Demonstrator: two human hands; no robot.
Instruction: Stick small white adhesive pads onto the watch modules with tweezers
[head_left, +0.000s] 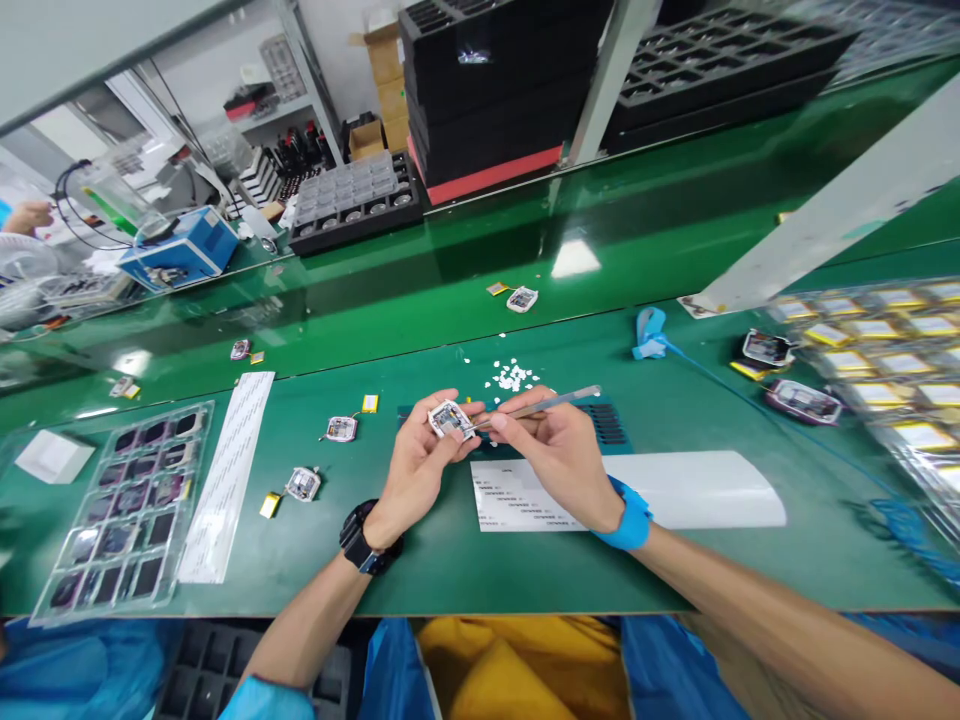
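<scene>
Between its thumb and fingers my left hand (424,460) holds a small white-framed circuit module (450,419), its board facing up. My right hand (559,455) grips a thin metal tweezer-like tool (566,398), whose tip reaches the module's right edge. Under and beyond my hands lies a dark slotted mat (611,425). Small white pieces (512,377) are scattered just past my fingertips. A white printed sheet (705,488) runs beneath my right hand and wrist.
Modules with yellow batteries lie to the left (303,484) and farther back (522,299). A clear tray of dark parts (124,510) stands left, a battery tray (892,350) right. A blue cord (720,375) crosses the right side, near a white post (832,210).
</scene>
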